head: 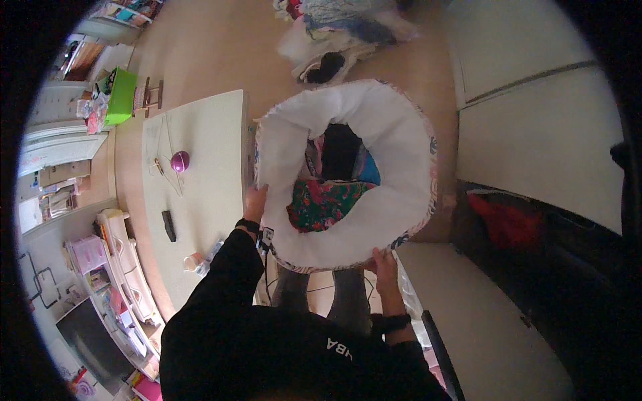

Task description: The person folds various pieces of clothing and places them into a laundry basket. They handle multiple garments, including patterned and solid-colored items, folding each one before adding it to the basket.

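In front of me is a large round fabric storage basket point(406, 170) with a white lining and a patterned outer edge, its mouth facing up. Inside lie folded cloths: a green floral fabric point(328, 203), a black piece point(341, 153) and a blue piece point(368, 168). My left hand point(256, 203) grips the rim on the left side. My right hand point(385, 270) holds the near rim, a little right of centre. The fingers of both hands are partly hidden by the fabric.
A heap of clothes point(331, 45) lies on the floor beyond the basket. To the left, a pale table point(213, 135) bears a purple ball-shaped object point(180, 161), a black object point(169, 226) and a cup point(193, 261). White cabinet doors point(536, 145) stand on the right; a green bin point(121, 95) is far left.
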Motion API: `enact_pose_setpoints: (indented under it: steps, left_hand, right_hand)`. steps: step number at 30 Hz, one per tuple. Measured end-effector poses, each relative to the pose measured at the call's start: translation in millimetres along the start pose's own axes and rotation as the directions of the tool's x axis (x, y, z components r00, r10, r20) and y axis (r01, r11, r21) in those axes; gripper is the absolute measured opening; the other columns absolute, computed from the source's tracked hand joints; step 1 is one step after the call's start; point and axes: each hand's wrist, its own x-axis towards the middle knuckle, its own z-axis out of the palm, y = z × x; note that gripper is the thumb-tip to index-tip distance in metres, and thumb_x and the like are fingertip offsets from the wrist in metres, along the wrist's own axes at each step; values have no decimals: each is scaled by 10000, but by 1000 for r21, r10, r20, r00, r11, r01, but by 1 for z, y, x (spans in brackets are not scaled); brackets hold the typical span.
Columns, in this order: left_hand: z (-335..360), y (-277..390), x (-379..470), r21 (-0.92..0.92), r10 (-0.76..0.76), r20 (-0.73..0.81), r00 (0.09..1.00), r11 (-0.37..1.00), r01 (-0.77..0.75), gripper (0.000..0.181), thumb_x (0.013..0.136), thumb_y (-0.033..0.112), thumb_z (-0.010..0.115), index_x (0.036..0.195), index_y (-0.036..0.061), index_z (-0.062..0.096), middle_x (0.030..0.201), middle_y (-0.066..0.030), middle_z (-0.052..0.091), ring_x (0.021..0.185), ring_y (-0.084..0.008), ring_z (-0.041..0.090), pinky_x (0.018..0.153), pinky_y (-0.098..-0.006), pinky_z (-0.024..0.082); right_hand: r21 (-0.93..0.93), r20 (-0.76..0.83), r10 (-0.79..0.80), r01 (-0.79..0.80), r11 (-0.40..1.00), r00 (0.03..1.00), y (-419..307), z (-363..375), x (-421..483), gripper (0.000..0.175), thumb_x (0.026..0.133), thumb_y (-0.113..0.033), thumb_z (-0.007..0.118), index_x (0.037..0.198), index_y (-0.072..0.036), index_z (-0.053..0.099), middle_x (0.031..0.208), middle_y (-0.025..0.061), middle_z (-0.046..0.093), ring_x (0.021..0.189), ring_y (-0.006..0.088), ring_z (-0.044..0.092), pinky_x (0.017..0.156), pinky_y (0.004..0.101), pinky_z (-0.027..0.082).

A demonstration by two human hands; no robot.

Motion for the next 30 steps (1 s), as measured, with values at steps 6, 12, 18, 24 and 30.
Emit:
enact_pose_setpoints:
  steps: [6, 12, 18, 24, 30]
  left_hand:
    - [-87, 70, -14, 85, 240, -442, 864, 970, -226, 285, 740, 265, 652, 749, 2, 543, 715, -145, 581, 626, -287, 539, 593, -409, 416]
    - [-114, 63, -25, 815, 39, -202, 979, 562, 146, 237, 751, 290, 663, 887, 98, 641, 868, -84, 653, 793, -238, 633, 664, -372, 489]
    - [-134, 52, -31, 946, 207, 324, 923, -40, -323, 308, 739, 238, 688, 1020, 125, 629, 989, -46, 658, 928, -212, 636, 684, -315, 506]
    - [-172, 63, -2, 695, 482, 613, 626, 47, -717, 346, 772, 129, 610, 1109, 96, 538, 952, -79, 650, 882, -254, 622, 719, -356, 506]
    - [-183, 74, -15, 629, 501, 704, 504, -111, -769, 394, 702, 114, 674, 1082, 105, 567, 924, -147, 645, 911, -322, 616, 722, -401, 509]
  right_hand:
    - [-10, -3, -98, 98, 995, 995, 6, -7, 25, 222, 872, -228, 576, 887, -8, 545, 775, 97, 614, 606, 200, 622, 572, 336, 560]
    - [-281, 95, -127, 148, 948, 987, 35, -2, 39, 229, 859, -232, 591, 840, -7, 552, 697, 103, 605, 537, 195, 605, 482, 316, 526]
    - [-368, 19, -239, 229, 901, 971, 45, 2, 43, 206, 830, -202, 592, 799, 0, 568, 676, 127, 598, 515, 236, 592, 459, 356, 497]
    - [-892, 90, -551, 313, 325, 830, 36, -8, -23, 156, 778, -148, 514, 783, -30, 616, 744, 197, 614, 700, 368, 598, 616, 449, 476]
    - [-925, -127, -673, 157, 345, 729, 129, -50, -126, 309, 821, -246, 445, 724, -17, 627, 742, 223, 618, 717, 383, 605, 656, 481, 471]
